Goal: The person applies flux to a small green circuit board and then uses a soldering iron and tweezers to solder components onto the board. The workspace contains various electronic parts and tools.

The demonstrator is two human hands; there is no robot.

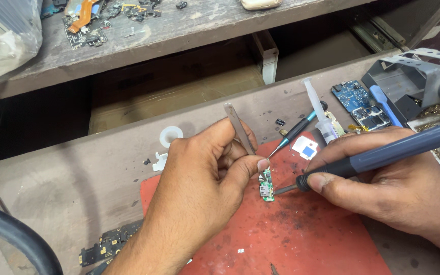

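The left hand [204,173] pinched tweezers [240,128] onto the small green board [266,184] on the red mat [301,229] mid-counter, its long axis running away from the person, while the right hand [383,188], clenched on the soldering iron [383,153], brought the tip in from the board's right.

syringe [318,109] laid by blue circuit board [353,94]; grey stand [418,76] seen at right | plastic bag [3,43] seen top left

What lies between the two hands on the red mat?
In the head view, a small green board lies between the left hand and right hand, on the mat.
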